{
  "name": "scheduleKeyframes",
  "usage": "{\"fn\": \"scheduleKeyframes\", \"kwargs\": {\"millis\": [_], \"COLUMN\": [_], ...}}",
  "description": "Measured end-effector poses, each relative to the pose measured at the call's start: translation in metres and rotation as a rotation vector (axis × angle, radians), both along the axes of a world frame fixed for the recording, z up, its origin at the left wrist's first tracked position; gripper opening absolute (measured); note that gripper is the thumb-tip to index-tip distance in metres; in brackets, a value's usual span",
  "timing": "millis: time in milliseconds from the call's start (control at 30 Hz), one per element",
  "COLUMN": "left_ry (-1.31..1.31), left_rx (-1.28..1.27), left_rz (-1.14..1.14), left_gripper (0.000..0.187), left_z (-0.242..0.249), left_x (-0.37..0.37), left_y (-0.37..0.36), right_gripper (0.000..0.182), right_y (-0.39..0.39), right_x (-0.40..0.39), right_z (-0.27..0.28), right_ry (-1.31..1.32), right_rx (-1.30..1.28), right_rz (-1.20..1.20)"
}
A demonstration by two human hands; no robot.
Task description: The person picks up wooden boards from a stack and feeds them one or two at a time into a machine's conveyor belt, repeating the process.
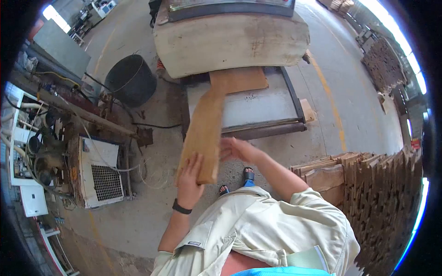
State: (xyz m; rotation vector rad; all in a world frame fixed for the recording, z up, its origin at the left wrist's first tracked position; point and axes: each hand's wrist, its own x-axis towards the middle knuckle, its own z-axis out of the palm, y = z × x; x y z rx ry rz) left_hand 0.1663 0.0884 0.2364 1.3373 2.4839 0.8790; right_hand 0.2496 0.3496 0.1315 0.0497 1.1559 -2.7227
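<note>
A long wooden board (202, 133) slants away from me, its far end overlapping the machine bed in this view. My left hand (189, 174), with a dark band at the wrist, grips the board near its close end, fingers laid over the top face. Beside the board's right edge is my right hand (235, 148), its fingers stretched toward the wood and partly blurred. Another wooden board (246, 79) lies on the pale bed (262, 108) of the machine, partly hidden beneath the machine's cover (230, 43).
Stacked rough boards (373, 184) rise at my right. A dark bucket (131, 80) stands left of the machine, with a cable on the floor close by. Further left is a white unit with a grille (106, 181) and hoses. More stacked wood (384, 64) is at the far right.
</note>
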Motion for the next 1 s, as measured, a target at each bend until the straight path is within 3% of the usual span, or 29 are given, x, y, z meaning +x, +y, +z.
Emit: {"fn": "scheduleKeyframes", "kwargs": {"millis": [33, 100, 133, 200, 367, 467, 600, 800, 1000], "left_ry": [0.011, 0.363, 0.540, 0.500, 0.295, 0.383, 0.303, 0.352, 0.344], "left_rx": [-0.146, -0.256, -0.308, -0.248, -0.305, -0.297, -0.402, -0.469, -0.513], "left_rz": [-0.055, -0.148, -0.192, -0.237, -0.365, -0.401, -0.438, -0.442, -0.446], "left_gripper": [0.085, 0.080, 0.078, 0.081, 0.083, 0.093, 0.099, 0.104, 0.107], "left_z": [0.004, -0.023, -0.039, -0.062, -0.104, -0.127, -0.129, -0.158, -0.169], "left_x": [0.007, 0.017, 0.021, 0.032, 0.050, 0.058, 0.066, 0.060, 0.039], "left_y": [0.001, 0.005, 0.007, 0.013, 0.034, 0.054, 0.093, 0.167, 0.234], "right_gripper": [0.073, 0.063, 0.059, 0.050, 0.047, 0.046, 0.044, 0.047, 0.049], "right_y": [-0.014, -0.037, -0.044, -0.051, -0.046, -0.030, 0.008, 0.076, 0.106], "right_x": [0.015, 0.040, 0.048, 0.062, 0.086, 0.101, 0.113, 0.105, 0.116], "right_z": [0.005, 0.019, 0.013, -0.011, -0.051, -0.066, -0.109, -0.148, -0.120], "right_ry": [-0.074, -0.219, -0.274, -0.392, -0.571, -0.609, -0.570, -0.727, -0.657], "right_rx": [-0.066, -0.202, -0.099, 0.108, 0.002, 0.055, 0.065, 0.438, 0.725], "right_rz": [-0.049, -0.148, -0.209, -0.321, -0.569, -0.639, -0.698, -0.767, -0.874]}}
